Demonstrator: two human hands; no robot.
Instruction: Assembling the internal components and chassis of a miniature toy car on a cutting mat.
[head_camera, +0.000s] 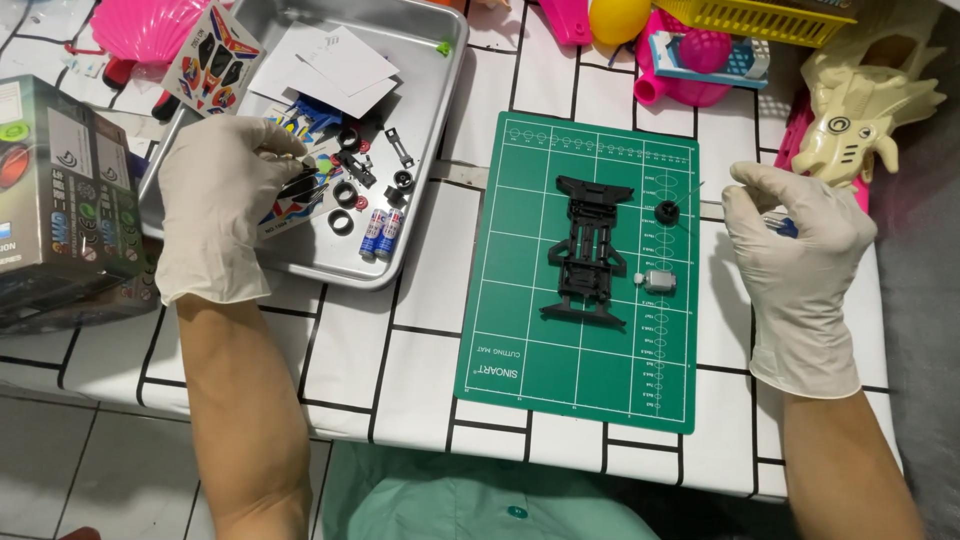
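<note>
The left hand (222, 200) has its grip pinched shut on a small black part (300, 185), fingertips meeting over the tray; which part it is cannot be told at this size. The right hand (795, 255) has its grip closed around a thin tool (782, 226) with a blue handle, of which only a sliver shows between the gloved fingers, so its kind stays uncertain. Both hands wear pale gloves, likely to keep small pieces clean.

Under both grips spreads the worktop (420, 350), covered in white cloth with black lines. Left of the left grip stands a printed box (60, 190), pushed to the edge, out of the way. Directly beneath that grip lies the metal tray (440, 110), whose raised rim keeps loose bits from rolling off. Between the two grips lies the green mat (580, 350), giving a flat, marked surface for the build.

At the mat's middle, well apart from either grip, rests the black chassis (590, 250), laid flat and lengthwise. Beyond the right grip, at the far edge, sit a cream toy (865, 110) and pink and yellow plastic things.

In the tray, just right of the left grip, lie a sticker sheet (285, 215), white papers (335, 65), two batteries (382, 232) side by side, and scattered black tyres (342, 222). Nearer the right grip, on the mat, sit a black gear (667, 212) and a small grey motor (658, 282), just beside the chassis, handy for fitting.
</note>
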